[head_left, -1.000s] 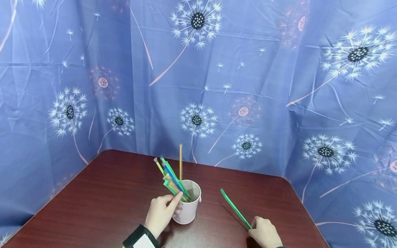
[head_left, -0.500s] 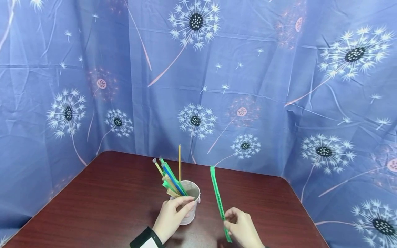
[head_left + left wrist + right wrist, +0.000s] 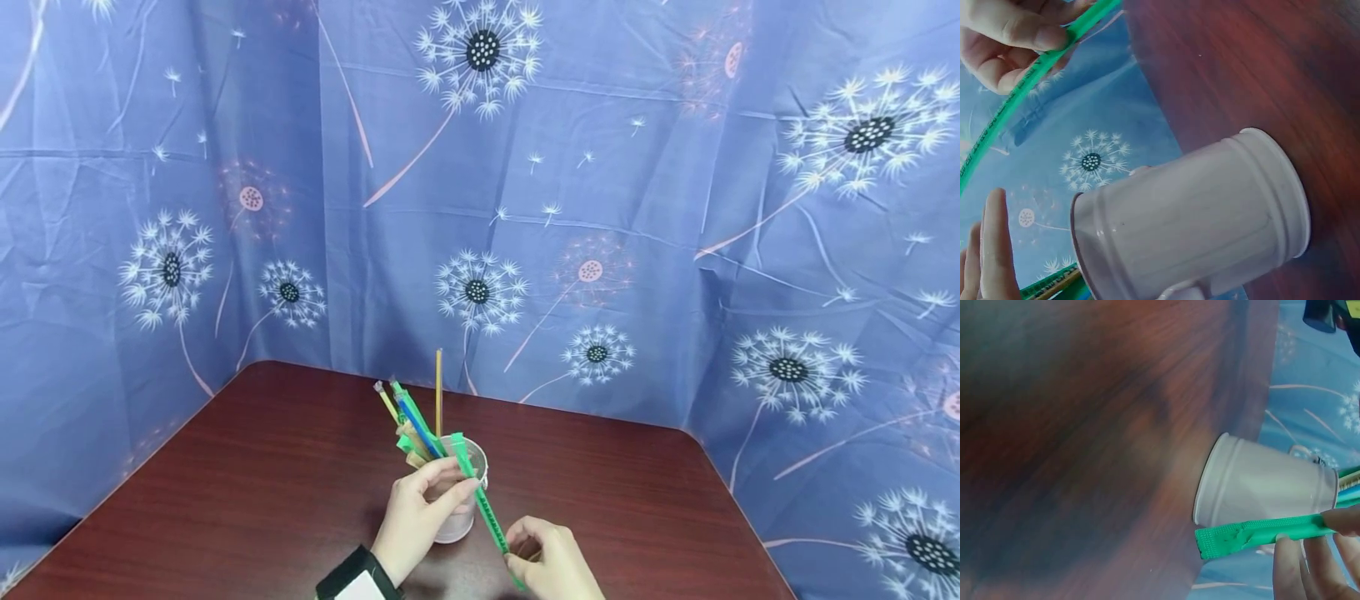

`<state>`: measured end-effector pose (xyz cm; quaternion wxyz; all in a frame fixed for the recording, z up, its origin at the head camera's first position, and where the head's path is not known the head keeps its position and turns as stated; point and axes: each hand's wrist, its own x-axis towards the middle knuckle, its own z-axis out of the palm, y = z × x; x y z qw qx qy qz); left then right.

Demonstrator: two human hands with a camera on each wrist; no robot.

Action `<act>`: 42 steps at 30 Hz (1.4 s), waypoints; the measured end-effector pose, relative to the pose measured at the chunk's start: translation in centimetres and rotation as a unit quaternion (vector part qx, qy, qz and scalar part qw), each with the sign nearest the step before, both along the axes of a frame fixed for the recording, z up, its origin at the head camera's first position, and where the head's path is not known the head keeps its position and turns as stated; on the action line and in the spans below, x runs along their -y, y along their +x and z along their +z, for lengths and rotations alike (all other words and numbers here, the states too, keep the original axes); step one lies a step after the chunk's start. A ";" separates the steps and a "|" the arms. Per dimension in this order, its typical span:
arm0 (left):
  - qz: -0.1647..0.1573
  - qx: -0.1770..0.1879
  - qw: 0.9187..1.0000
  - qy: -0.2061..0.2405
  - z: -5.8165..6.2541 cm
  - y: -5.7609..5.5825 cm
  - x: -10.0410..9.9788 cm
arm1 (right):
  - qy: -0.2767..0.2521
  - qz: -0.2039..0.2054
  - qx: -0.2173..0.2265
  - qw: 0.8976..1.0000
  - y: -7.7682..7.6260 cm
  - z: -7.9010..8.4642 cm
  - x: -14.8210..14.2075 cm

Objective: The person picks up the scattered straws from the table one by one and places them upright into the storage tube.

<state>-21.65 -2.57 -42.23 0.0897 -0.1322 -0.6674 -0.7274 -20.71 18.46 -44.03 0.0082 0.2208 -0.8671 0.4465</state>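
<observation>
My right hand pinches a green wrapped straw near its lower end. The straw slants up and left in front of a small white metal bucket. My left hand is beside the bucket, with thumb and forefinger apart near the straw's upper part. A left finger looks straight in the left wrist view; whether it touches the straw I cannot tell. Leaning left out of the bucket are a blue straw and several green and tan ones. A yellow straw stands upright at the back.
The bucket rests on a dark red-brown wooden table. A blue curtain with dandelion prints hangs along the table's back and sides. A dark band with a white patch is on the left wrist.
My right hand has lifted the green straw and carried it left to the bucket and my left hand. The left hand has moved from the bunch of straws to the bucket's front.
</observation>
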 end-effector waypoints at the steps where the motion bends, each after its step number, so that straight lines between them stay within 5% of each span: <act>1: 0.002 -0.002 1.000 0.002 0.1 0.0 0.0 | -0.003 0.005 -0.004 1.000 0.0 -0.1 0.1; 10: 0.030 -0.028 0.999 -0.032 0.5 0.1 0.1 | -0.013 0.023 -0.014 1.000 0.1 -0.4 0.3; 15: 0.081 -0.049 0.995 -0.030 1.0 -0.3 0.7 | 0.002 0.019 -0.024 1.000 -0.1 -0.6 0.0; 22: 0.136 -0.114 0.984 0.019 1.4 -1.5 2.3 | 0.019 0.006 -0.058 0.998 -0.2 -1.1 -0.7; 30: 0.218 -0.178 0.956 0.077 2.2 -2.1 4.3 | 0.028 -0.013 -0.072 0.997 -0.3 -1.7 -1.5; 35: 0.253 -0.205 0.942 0.076 2.3 -2.2 5.0 | 0.041 -0.043 -0.080 0.995 -0.6 -2.0 -2.0; 39: 0.297 -0.244 0.923 -0.004 1.6 -2.3 5.1 | 0.058 -0.067 -0.084 0.992 -0.8 -2.3 -2.4; 42: 0.339 -0.295 0.887 -0.107 0.8 -2.4 5.0 | 0.066 -0.076 -0.084 0.991 -0.8 -2.4 -2.6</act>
